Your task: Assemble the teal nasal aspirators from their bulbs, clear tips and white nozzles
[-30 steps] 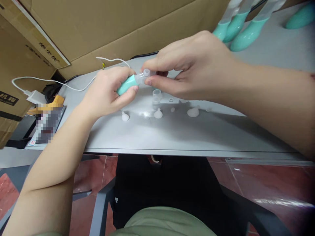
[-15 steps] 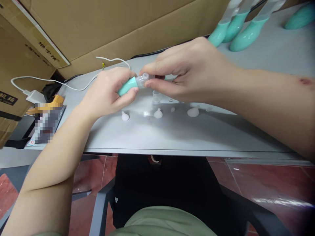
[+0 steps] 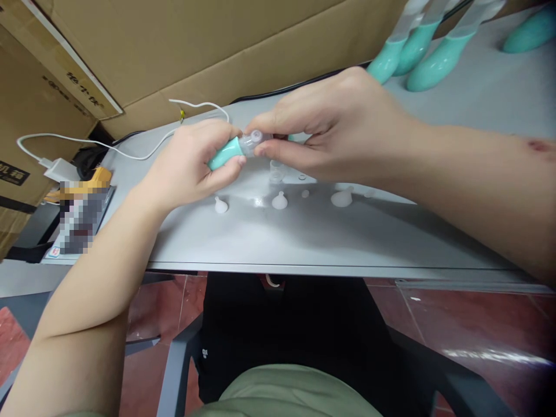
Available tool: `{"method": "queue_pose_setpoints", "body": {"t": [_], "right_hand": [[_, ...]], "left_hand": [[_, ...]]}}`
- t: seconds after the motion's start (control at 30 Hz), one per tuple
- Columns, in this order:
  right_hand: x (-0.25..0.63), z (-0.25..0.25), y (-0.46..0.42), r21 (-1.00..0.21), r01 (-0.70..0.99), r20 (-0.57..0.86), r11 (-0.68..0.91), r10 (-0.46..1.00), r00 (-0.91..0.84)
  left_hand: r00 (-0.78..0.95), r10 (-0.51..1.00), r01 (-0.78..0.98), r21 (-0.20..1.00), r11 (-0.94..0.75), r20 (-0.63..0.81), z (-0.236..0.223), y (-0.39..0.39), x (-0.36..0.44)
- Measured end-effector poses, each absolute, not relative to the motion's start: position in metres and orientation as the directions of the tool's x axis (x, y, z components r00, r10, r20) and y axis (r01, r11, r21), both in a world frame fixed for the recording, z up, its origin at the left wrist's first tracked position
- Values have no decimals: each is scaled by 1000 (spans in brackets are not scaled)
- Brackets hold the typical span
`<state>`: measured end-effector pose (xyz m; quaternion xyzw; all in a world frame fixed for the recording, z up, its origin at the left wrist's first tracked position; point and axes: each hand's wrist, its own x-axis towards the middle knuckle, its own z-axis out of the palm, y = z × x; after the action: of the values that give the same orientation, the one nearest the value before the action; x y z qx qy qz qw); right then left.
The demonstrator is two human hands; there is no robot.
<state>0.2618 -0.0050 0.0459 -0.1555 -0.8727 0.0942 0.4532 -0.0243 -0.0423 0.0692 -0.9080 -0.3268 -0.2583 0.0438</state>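
Observation:
My left hand (image 3: 191, 156) is wrapped round the teal handle (image 3: 226, 153) of a handheld device tilted above the table. The device's clear plastic head (image 3: 252, 142) points right, with a small round port on top. My right hand (image 3: 330, 124) pinches this head between thumb and forefinger; its other fingers are curled and partly hidden. Below the hands stands a clear plastic cup (image 3: 276, 171). Near it lie white soft tips, one at left (image 3: 221, 205), a middle tip (image 3: 280, 200) and a larger tip (image 3: 341, 198), plus a small ring (image 3: 302, 177).
Several teal devices with clear heads (image 3: 443, 61) stand at the back right, and another teal piece (image 3: 530, 29) lies at the far right. Cardboard (image 3: 208, 46) walls the back. A white cable with a plug (image 3: 63, 171) and a pixelated flat object (image 3: 84, 220) are at left.
My right hand has shifted slightly down and stays pinched on the clear head. The left hand keeps its hold on the teal handle, almost still.

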Motion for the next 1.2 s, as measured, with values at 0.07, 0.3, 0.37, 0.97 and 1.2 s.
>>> {"method": "queue_pose_setpoints", "body": {"t": [0.07, 0.3, 0.37, 0.97, 1.2], "right_hand": [[263, 45, -5, -194, 224, 728, 955, 293, -620], [266, 45, -4, -126, 210, 730, 970, 234, -642], [265, 45, -5, -118, 248, 703, 961, 258, -662], [241, 49, -44, 73, 438, 635, 896, 296, -713], [202, 28, -68, 233, 334, 322, 914, 251, -913]], "left_hand": [[651, 571, 610, 102, -786, 500, 70, -43, -25], [648, 605, 649, 80, -756, 463, 67, -40, -26], [660, 599, 646, 63, -760, 453, 66, -39, -26], [448, 668, 675, 266, -689, 594, 56, -3, -53], [519, 691, 672, 259, -694, 503, 54, -6, -46]]}}
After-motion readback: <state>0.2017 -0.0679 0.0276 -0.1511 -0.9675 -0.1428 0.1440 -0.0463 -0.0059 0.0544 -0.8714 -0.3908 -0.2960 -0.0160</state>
